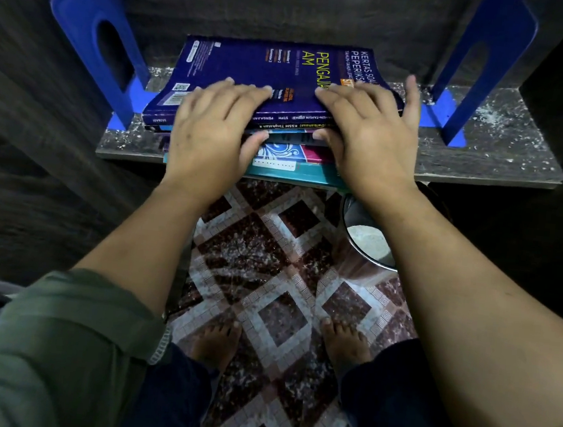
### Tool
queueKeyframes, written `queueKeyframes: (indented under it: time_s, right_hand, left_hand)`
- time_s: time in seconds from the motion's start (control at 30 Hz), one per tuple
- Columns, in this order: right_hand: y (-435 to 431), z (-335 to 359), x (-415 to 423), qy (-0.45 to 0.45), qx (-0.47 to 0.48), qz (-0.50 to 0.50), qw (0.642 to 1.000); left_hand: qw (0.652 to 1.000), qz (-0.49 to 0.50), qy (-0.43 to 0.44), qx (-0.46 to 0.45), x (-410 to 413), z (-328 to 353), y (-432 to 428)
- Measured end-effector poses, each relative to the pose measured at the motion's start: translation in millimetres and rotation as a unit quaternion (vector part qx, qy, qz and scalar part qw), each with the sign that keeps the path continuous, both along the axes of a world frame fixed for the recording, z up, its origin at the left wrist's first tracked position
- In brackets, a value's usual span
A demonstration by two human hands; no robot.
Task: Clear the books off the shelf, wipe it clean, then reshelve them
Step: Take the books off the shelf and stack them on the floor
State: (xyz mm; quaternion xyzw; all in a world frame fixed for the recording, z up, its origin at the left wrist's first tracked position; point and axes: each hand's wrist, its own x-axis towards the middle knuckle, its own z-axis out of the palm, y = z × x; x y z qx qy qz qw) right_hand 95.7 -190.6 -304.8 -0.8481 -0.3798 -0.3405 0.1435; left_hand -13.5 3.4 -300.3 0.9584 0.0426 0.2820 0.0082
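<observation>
**Item:** stack of books [252, 69], lying flat at the middle of the shelf [492, 154], with the lower volumes jutting past the front edge. The top cover is dark blue with yellow lettering. Teal and pink covers show beneath it.

**Hands:** the left hand [212, 127] and right hand [370, 129] both grasp the stack at its near side. The fingers are laid over the top cover and the thumbs are tucked in among the spines.

**Flanking:** a left bookend [94, 40] and a right bookend [484, 60], both blue and upright, stand toward either end of the shelf with the stack between them.

**Below:** patterned floor [266, 280], bare feet [216, 341], and a metal container [366, 242] under the shelf's front edge, right of centre.

**Progress, as judged:**
- Clearing is only beginning, since the books are on the shelf.
- The board is strewn with pale specks, so wiping is not done.
- Reshelving is not yet begun.

**Obscured:**
- The hands cover most of the spines, so the number of volumes is uncertain, as is how many the thumbs take in.
- The titles are partly covered.
- The pale contents of the container cannot be identified.
- No cloth is in view.
</observation>
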Motion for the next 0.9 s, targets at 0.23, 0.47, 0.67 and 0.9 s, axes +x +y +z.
queueKeyframes:
  time_s: [0.23,0.47,0.67,0.9]
  right_hand:
    - [10,1,-9,-0.024,-0.024,-0.060,0.998]
    - [23,13,-5,0.010,0.035,-0.097,0.995]
    - [-2,66,-20,-0.078,0.165,-0.077,0.980]
    - [-92,109,-92,0.003,0.139,-0.109,0.984]
  left_hand:
    - [0.996,0.084,0.005,-0.024,5,10,11]
    - [0.991,0.016,-0.123,0.055,4,33,-10]
    - [0.975,0.021,-0.202,0.094,-21,89,-43]
    - [0.989,-0.035,-0.088,0.110,-58,141,-108]
